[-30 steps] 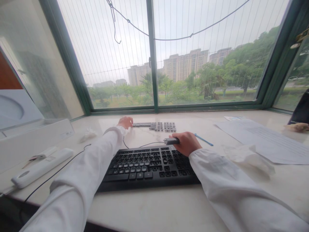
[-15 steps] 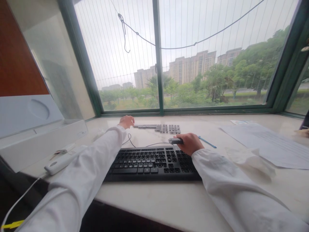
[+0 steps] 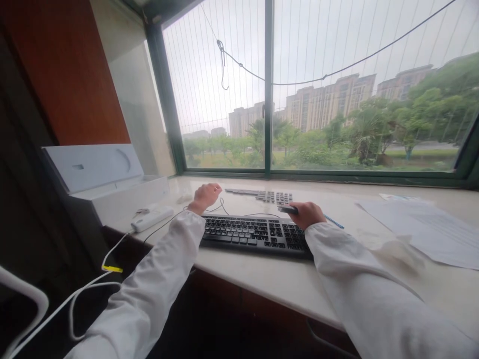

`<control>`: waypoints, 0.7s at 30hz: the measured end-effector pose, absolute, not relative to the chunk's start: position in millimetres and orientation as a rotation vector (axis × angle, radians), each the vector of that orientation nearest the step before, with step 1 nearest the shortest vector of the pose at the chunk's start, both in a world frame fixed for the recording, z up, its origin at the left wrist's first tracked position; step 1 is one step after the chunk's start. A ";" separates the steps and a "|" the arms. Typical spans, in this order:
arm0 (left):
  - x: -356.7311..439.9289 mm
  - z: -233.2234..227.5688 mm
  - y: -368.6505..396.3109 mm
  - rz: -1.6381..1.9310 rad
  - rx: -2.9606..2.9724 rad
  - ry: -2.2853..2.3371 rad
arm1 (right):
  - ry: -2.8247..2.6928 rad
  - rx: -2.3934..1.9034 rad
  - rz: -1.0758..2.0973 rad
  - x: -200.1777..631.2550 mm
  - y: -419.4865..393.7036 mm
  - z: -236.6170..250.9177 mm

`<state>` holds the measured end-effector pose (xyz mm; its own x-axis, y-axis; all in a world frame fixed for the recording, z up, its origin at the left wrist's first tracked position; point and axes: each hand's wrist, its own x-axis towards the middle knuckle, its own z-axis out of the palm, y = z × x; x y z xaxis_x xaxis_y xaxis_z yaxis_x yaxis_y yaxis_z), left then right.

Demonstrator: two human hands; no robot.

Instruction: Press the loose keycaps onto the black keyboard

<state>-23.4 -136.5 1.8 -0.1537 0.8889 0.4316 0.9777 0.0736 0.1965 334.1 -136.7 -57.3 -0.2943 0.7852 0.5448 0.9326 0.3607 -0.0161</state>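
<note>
A black keyboard (image 3: 258, 239) lies in front of me, with keycaps on its lower left part and bare key sockets over its upper and right parts. Behind it, loose keycaps (image 3: 275, 196) are laid out in rows on the white counter. My right hand (image 3: 307, 214), closed, grips a small dark oblong tool (image 3: 288, 209) above the keyboard's upper right corner. My left hand (image 3: 205, 195) is held over the keyboard's far left corner, near the left end of the loose rows. Its fingers are pinched together; whatever is between them is hidden.
A white open box (image 3: 112, 192) stands at the left, with a white power strip (image 3: 152, 219) before it. Papers (image 3: 422, 224) and a crumpled clear wrapper (image 3: 400, 252) lie at the right. A thin blue stick (image 3: 334, 222) rests beyond my right hand. Windows stand behind the counter.
My view has turned left, so the scene sits further right. My left hand has drawn back from the loose keycaps toward the keyboard. The right hand still holds the dark tool.
</note>
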 end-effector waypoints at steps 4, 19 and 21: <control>-37.3 -23.1 -189.7 -0.672 -1.938 -2.129 | -2.132 -1.459 -0.457 333.0 -137.0 -59.5; -70.7 -76.3 -258.3 -0.774 -2.136 -1.822 | -2.077 -1.407 -0.525 327.2 -130.8 -72.6; -71.3 -77.0 -258.0 -0.775 -2.180 -1.812 | -2.079 -1.363 -0.488 327.4 -129.3 -71.7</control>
<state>-71.3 -258.0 -77.0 0.1096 0.8523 0.5114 0.9585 -0.2268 0.1725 327.4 -129.3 -71.7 -0.2940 0.6937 0.6575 0.9137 0.4059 -0.0196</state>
